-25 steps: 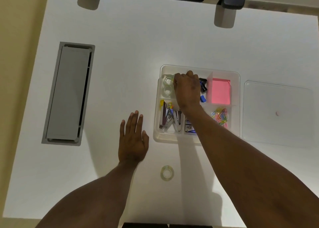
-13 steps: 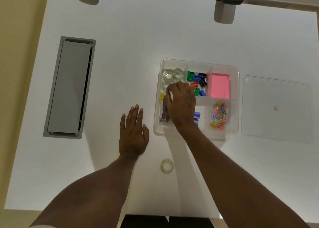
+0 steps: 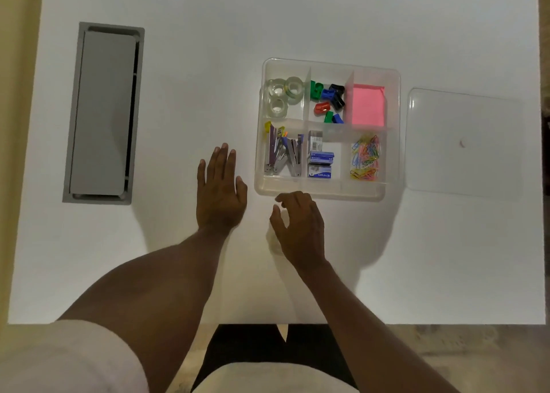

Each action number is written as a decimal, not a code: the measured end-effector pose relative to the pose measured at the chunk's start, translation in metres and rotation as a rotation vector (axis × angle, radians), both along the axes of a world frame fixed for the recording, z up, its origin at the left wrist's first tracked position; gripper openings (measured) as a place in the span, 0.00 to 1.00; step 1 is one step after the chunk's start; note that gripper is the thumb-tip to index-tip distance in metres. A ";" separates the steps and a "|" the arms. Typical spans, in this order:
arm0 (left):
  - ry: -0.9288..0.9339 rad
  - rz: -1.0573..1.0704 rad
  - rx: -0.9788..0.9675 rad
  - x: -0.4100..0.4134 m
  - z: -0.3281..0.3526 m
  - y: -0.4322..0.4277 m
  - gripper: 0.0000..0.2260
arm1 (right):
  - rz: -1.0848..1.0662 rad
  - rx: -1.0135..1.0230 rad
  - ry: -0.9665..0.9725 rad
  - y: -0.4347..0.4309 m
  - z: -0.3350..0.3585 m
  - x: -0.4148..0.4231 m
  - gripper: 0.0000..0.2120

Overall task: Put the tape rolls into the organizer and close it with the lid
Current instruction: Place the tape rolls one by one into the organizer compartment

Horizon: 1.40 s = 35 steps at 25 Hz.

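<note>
Tape roll on the table is mostly hidden beneath the loosely opened right hand; contact cannot be told. Left hand is laid flat, empty. Three rolls are seen inside the organizer, the lid beside it.

The right hand hides most of a tape roll beneath it.

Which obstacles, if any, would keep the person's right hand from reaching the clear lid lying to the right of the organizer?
Probably none. The lid lies flat on bare table, apart from the organizer, with nothing on it. The right hand hovers in front of the organizer, fingers spread.
</note>
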State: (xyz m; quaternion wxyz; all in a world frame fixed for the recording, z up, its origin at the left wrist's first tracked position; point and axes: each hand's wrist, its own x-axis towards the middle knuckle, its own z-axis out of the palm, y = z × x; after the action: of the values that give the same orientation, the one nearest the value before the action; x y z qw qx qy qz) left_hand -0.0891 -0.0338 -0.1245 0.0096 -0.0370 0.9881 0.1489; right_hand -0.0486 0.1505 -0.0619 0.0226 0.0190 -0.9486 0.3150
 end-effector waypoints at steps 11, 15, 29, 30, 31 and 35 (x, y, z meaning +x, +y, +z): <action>-0.005 0.009 0.022 0.000 -0.001 -0.001 0.27 | 0.164 0.161 -0.244 0.019 -0.013 0.066 0.28; -0.010 0.016 0.024 0.001 0.002 0.000 0.27 | 0.169 0.113 -0.217 0.013 -0.005 0.053 0.25; 0.029 0.001 0.017 0.001 -0.003 -0.001 0.27 | -0.054 -0.019 0.049 -0.007 0.045 -0.146 0.22; 0.033 -0.002 0.022 0.000 -0.003 -0.001 0.27 | -0.052 -0.011 0.043 -0.005 0.047 -0.159 0.21; 0.034 -0.005 0.024 0.001 -0.004 -0.001 0.27 | -0.041 0.000 0.027 -0.003 0.049 -0.171 0.20; 0.031 0.000 0.020 0.000 -0.006 -0.002 0.27 | 0.050 0.109 -0.122 0.007 0.051 -0.211 0.20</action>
State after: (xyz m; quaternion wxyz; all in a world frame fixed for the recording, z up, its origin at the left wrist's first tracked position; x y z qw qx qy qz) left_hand -0.0890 -0.0358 -0.1301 -0.0054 -0.0346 0.9866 0.1591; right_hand -0.2596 0.1571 -0.0111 -0.0442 0.0246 -0.9632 0.2640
